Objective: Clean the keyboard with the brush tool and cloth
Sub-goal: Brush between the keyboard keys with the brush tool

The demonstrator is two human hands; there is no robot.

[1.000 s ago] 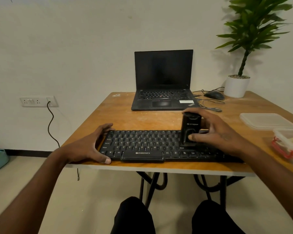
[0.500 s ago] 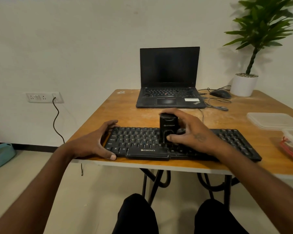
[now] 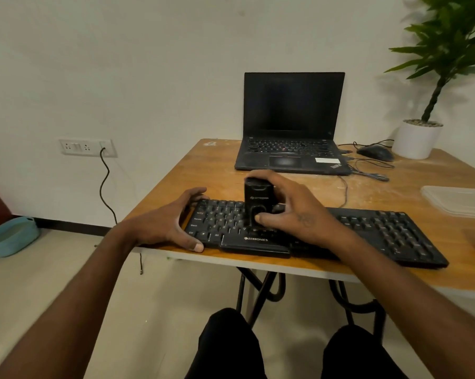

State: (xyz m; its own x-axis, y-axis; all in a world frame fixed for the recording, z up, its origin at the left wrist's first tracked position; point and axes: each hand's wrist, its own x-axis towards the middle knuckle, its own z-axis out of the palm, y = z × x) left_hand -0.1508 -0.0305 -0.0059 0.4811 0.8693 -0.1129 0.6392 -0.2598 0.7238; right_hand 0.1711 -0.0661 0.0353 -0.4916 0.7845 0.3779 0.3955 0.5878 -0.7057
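A black keyboard [image 3: 381, 231] lies along the near edge of the wooden table [image 3: 192, 170]. My right hand [image 3: 293, 212] grips a black upright brush tool [image 3: 256, 199] and holds it down on the keys in the keyboard's left half. My left hand [image 3: 170, 222] clasps the keyboard's left end, fingers curled over the far corner and thumb against the front edge. The brush's bristles are hidden under the tool. No cloth is in view.
An open dark laptop [image 3: 291, 124] sits at the back of the table, with a mouse [image 3: 375, 152] and cables to its right. A potted plant [image 3: 419, 138] stands at the far right corner. A clear plastic lid [image 3: 457, 199] lies right of the keyboard.
My right hand has slid the brush tool leftward along the keyboard, from its right-middle to its left half. My left hand has stayed on the left end.
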